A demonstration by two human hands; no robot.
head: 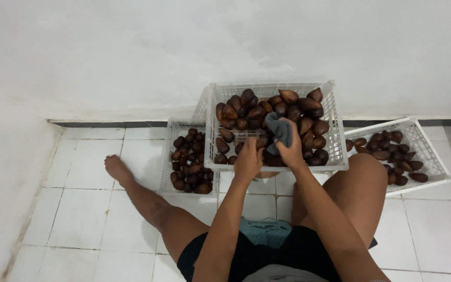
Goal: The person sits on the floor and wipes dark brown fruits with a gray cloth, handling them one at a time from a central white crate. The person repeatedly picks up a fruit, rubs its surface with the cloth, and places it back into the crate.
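Observation:
A white plastic crate (335, 122) full of brown scaly fruits (297, 104) stands in front of me, against the wall. My right hand (290, 149) grips a grey cloth (280, 130) over the fruits. Beside it, my left hand (248, 161) closes around one brown fruit (261, 141) at the crate's near side; the cloth touches that fruit.
A second white crate (168, 156) with several brown fruits sits lower left, a third white crate (431, 151) with fruits at the right. My legs spread on the white tiled floor (79, 209), my left foot (117, 169) near the left crate. A white wall (184, 52) rises behind.

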